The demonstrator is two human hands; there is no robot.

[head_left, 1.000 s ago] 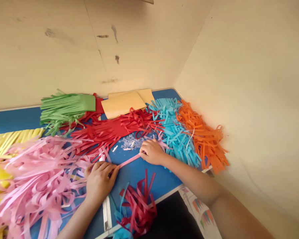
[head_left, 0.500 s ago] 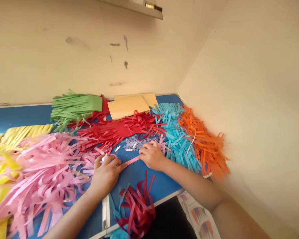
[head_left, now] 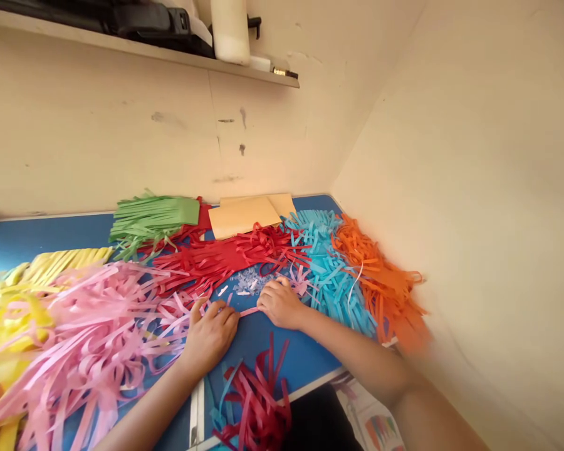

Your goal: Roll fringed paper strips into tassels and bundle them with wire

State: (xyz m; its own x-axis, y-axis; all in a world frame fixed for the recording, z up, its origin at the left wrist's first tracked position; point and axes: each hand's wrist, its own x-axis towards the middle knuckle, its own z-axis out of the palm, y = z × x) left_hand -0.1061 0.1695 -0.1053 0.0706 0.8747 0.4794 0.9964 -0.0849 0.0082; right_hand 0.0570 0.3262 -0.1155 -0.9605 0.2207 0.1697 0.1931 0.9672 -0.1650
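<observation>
Hands [head_left: 247, 319] (both bare) hold a pink strip [head_left: 249, 311].

A narrow, flat, pale pink strip [head_left: 249, 311] shows between the two hands [head_left: 212, 332], both its ends hidden at the fingers. The visible stretch is short, looks straight and smooth, and slants slightly. It lies on the near side of the pile of clear scraps [head_left: 254, 280], close to it but apart.

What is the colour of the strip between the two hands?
The strip is pink; the head view, the only one, shows it.
</observation>
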